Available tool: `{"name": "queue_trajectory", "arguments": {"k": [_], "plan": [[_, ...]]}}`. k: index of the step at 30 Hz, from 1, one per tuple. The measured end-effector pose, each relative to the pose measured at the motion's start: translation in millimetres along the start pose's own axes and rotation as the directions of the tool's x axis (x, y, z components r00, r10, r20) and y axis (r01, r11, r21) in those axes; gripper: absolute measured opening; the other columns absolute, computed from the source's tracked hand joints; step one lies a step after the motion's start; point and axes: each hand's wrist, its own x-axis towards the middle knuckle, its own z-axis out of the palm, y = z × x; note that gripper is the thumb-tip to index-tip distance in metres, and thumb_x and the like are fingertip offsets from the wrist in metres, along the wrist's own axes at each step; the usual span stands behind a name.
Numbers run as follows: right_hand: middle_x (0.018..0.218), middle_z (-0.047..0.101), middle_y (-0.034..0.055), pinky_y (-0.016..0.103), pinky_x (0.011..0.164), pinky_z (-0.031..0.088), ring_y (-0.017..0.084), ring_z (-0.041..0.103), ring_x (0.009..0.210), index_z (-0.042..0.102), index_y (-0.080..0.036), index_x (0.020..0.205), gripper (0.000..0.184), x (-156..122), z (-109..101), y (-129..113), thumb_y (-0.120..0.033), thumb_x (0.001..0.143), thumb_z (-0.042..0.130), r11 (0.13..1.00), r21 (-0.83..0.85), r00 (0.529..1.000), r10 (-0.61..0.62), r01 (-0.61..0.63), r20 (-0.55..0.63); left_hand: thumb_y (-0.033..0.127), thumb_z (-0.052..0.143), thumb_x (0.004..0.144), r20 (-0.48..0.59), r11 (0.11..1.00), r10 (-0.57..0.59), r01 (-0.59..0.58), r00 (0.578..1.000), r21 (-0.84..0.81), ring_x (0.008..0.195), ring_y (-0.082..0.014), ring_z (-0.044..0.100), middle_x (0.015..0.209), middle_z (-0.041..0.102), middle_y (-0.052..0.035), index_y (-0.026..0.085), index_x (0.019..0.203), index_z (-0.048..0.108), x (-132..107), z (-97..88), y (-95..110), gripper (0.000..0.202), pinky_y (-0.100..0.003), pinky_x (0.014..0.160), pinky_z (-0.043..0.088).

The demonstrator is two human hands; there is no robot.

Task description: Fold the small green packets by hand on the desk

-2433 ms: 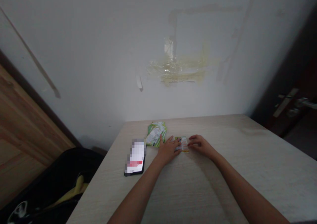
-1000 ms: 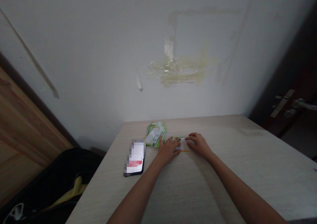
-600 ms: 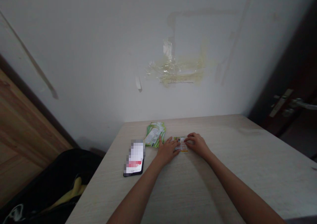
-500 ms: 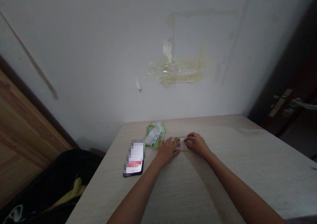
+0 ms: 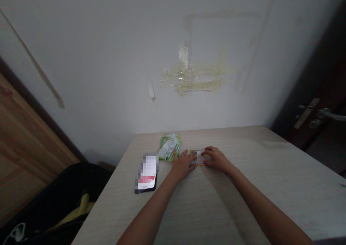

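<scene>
A small printed card or packet (image 5: 200,159), coloured yellow, green and orange, lies flat on the table between my hands. My left hand (image 5: 183,164) rests palm down with its fingers spread, and its fingertips cover the left part of the card. At the right edge of the card, my right hand (image 5: 217,160) is curved, thumb and forefinger apart. Whether those fingertips touch the card or the table I cannot tell. Just beyond my left thumb sits a loose pile of green and white printed packets (image 5: 169,148).
A phone (image 5: 147,174) with a lit, blurred screen lies on the pale wooden table (image 5: 256,158) to the left. The wall (image 5: 116,57) with old tape marks rises behind. A black bag (image 5: 67,187) stands below the left edge; a door handle (image 5: 329,114) is at far right.
My right thumb has moved down and away from the forefinger, so the gap between them is wider. The left hand, card and pile look unmoved.
</scene>
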Motion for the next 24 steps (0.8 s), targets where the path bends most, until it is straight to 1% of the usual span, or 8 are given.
{"name": "queue_trajectory", "arguments": {"k": [5,11,16,24], "plan": [[0.131,0.052,0.0114,0.041,0.102,0.04,0.027,0.049,0.12,0.065,-0.025,0.118,0.046,-5,-1,1,-0.034,0.073,0.069,0.999,0.0,0.999,-0.043,0.043,0.028,0.048,0.043,0.094,0.01,1.0,-0.002,0.001,1.0,0.025,0.138,-0.0298,0.034,0.145,0.046,0.0033,0.039,0.129,0.05,-1,-2.2,1,0.037,-0.072,0.108,-0.009],[0.137,0.048,0.0122,0.043,0.104,0.038,0.028,0.046,0.125,0.062,-0.027,0.123,0.052,-9,0,5,-0.036,0.072,0.07,0.996,0.012,0.995,-0.088,0.087,0.051,0.05,0.043,0.094,0.012,1.0,-0.014,0.013,1.0,0.027,0.138,-0.0295,0.034,0.144,0.048,0.004,0.041,0.13,0.049,-1,-1.3,1,0.038,-0.072,0.107,-0.01],[0.137,0.048,0.0123,0.043,0.105,0.038,0.027,0.045,0.125,0.062,-0.026,0.124,0.053,-9,1,8,-0.035,0.072,0.071,0.993,0.017,0.992,-0.118,0.117,0.036,0.05,0.041,0.094,0.003,1.0,-0.007,0.007,1.0,0.025,0.137,-0.0297,0.035,0.142,0.049,0.0027,0.04,0.131,0.049,-1,-1.3,1,0.038,-0.073,0.107,-0.009],[0.137,0.048,0.0125,0.044,0.104,0.038,0.028,0.045,0.125,0.062,-0.027,0.123,0.056,-11,2,8,-0.034,0.069,0.073,0.992,0.044,0.992,-0.122,0.121,0.014,0.05,0.041,0.094,-0.01,1.0,-0.009,0.009,1.0,0.023,0.137,-0.0296,0.035,0.142,0.049,0.0028,0.04,0.128,0.051,-2,-1.4,1,0.037,-0.071,0.107,-0.012]]}}
